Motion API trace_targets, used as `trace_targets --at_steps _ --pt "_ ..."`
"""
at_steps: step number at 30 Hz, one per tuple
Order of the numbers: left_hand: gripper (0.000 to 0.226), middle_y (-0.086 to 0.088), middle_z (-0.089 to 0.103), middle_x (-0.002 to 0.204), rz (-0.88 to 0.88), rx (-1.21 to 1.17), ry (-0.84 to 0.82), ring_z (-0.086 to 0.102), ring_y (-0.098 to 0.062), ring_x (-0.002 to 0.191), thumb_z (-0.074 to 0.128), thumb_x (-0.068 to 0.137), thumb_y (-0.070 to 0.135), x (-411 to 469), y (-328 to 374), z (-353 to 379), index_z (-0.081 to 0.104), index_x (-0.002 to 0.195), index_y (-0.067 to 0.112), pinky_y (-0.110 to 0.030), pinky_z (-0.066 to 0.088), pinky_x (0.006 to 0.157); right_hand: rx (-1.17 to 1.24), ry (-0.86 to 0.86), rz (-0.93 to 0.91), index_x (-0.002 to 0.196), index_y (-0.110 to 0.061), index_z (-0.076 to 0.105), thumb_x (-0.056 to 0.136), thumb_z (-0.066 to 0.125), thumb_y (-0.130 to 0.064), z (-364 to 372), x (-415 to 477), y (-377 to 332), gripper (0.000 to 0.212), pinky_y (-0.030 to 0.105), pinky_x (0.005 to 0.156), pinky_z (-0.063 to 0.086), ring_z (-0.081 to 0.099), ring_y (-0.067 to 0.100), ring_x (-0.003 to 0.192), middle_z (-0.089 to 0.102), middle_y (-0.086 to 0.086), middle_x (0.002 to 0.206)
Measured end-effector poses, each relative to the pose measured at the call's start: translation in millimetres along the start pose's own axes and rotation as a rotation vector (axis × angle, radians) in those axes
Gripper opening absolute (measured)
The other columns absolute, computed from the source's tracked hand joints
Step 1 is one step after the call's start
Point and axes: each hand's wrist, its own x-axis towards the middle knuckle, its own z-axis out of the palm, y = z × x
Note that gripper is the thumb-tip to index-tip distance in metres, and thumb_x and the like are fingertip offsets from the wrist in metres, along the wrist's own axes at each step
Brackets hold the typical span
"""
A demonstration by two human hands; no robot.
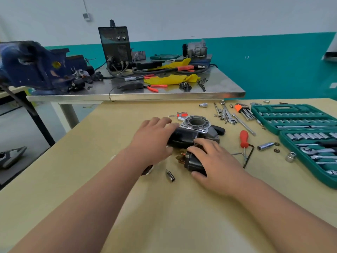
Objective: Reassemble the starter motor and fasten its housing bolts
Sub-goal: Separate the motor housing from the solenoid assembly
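Note:
The starter motor (193, 131) lies on the tan table (109, 179), its grey aluminium nose housing with a round opening facing up and away. My left hand (153, 139) grips the black motor body from the left. Nearer to me, the black solenoid (193, 162) with copper terminals on its left end sits against the motor, and my right hand (213, 161) curls round it. A small silver socket (170, 175) lies loose just in front of the solenoid.
A red-handled screwdriver (244, 138), a bent hex key (248, 156), loose sockets and nuts lie to the right. An open green socket set (300, 128) fills the right edge. Wrenches and hex keys (242, 111) lie behind. A steel bench (218, 88) with a blue vise (34, 68) stands beyond.

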Motion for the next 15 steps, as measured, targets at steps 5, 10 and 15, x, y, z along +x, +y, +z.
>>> trace_targets --at_steps 5,10,15 --pt "0.080 0.001 0.040 0.144 0.113 0.194 -0.279 0.035 -0.022 0.133 0.070 0.078 0.044 57 12 10 0.029 0.145 0.028 -0.040 0.033 0.108 0.011 0.019 0.092 0.142 -0.036 0.023 0.085 0.054 -0.045 -3 -2 12 0.065 0.035 0.110 0.028 0.023 0.016 0.137 0.019 -0.008 0.150" --pt "0.079 -0.001 0.048 0.128 0.007 0.038 -0.295 0.045 -0.023 0.117 0.073 0.074 0.047 67 15 24 0.035 0.140 0.029 -0.036 0.041 0.088 0.084 0.015 0.190 0.137 -0.038 0.026 0.082 0.054 -0.046 -5 -7 20 0.063 0.032 0.093 0.043 0.043 0.015 0.119 0.021 -0.010 0.142" --pt "0.070 0.003 0.051 0.102 -0.047 0.038 -0.264 0.045 -0.019 0.095 0.067 0.069 0.066 60 17 22 0.050 0.127 0.031 -0.032 0.035 0.077 0.129 0.020 0.327 0.137 -0.037 0.030 0.080 0.055 -0.050 -4 -5 27 0.063 0.033 0.085 0.049 0.047 0.016 0.117 0.023 -0.008 0.141"
